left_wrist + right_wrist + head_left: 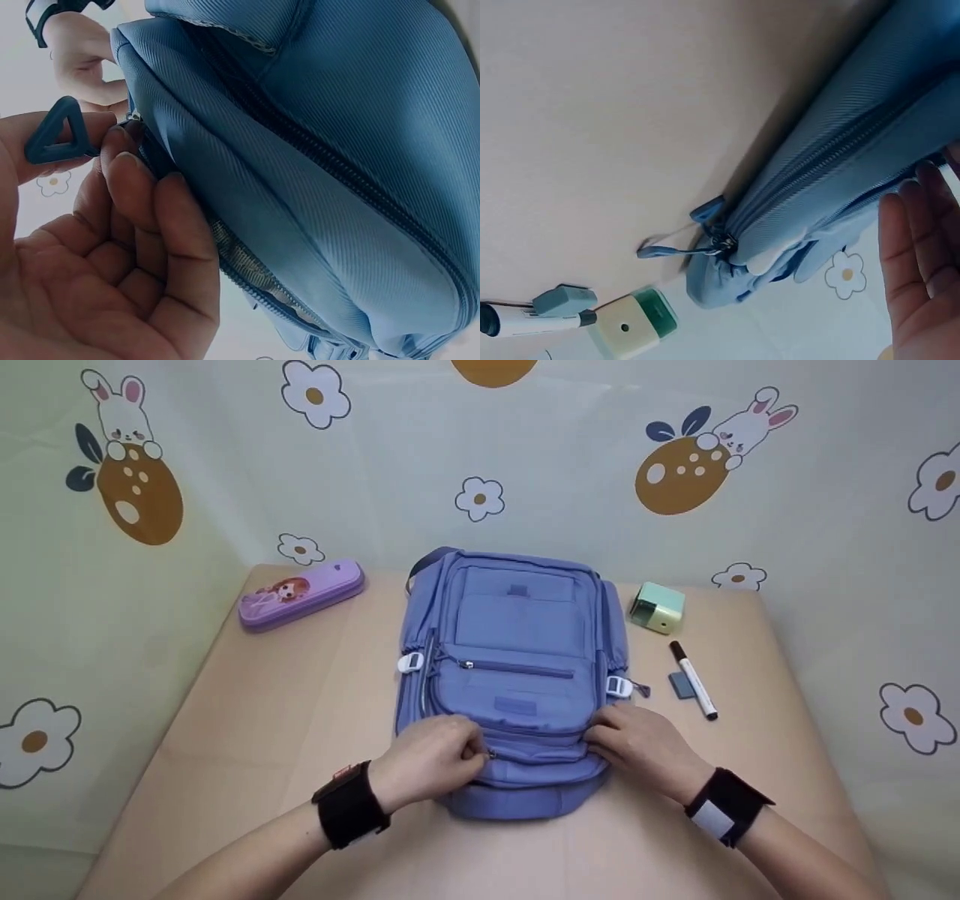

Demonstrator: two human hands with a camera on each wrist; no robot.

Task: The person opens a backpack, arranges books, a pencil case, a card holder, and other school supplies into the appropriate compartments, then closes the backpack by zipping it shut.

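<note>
A blue backpack (517,622) lies front side up on the table, its top away from me. At its lower front, my left hand (439,754) pinches a zipper pull, whose triangular tab (60,135) sticks out past the thumb in the left wrist view. Beside those fingers the zipper stands parted, showing a patterned lining (251,262). My right hand (645,746) holds the right edge of the same front pocket, its fingertips (892,206) against the fabric; the thumb is mostly out of sight in the right wrist view.
Left of the backpack lies a purple pencil case (304,596) with a printed figure. On the right are a green pencil sharpener (660,607), a black-and-white marker (694,681) and a blue-grey eraser (681,685). Patterned cloth (555,442) walls in the table (255,750).
</note>
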